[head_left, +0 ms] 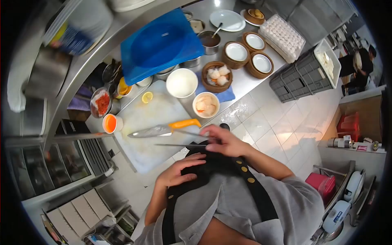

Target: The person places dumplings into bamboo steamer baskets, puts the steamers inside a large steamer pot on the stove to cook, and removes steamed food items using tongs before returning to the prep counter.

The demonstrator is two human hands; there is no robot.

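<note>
My right hand point(225, 141) is closed around a pair of thin dark chopsticks point(175, 145), whose tips spread apart and point left over the near edge of the white cutting board point(143, 157). Held in front of the black apron, my left hand point(181, 169) is empty with its fingers apart. A knife with a yellow handle point(183, 123) lies on the board just beyond the chopsticks. Past it stand a tub of pale filling with orange bits point(206, 105) and a white tub point(182, 83). A bamboo steamer point(213, 86) holds several pale dumplings point(220, 73).
A lemon slice point(147, 97) and a cup of orange liquid point(111, 123) sit by the board. Behind are a blue tray point(143, 75), smaller steamers point(236, 53), a white plate point(227, 20) and an egg tray point(281, 38). A grey crate point(292, 83) and another person point(361, 67) are right.
</note>
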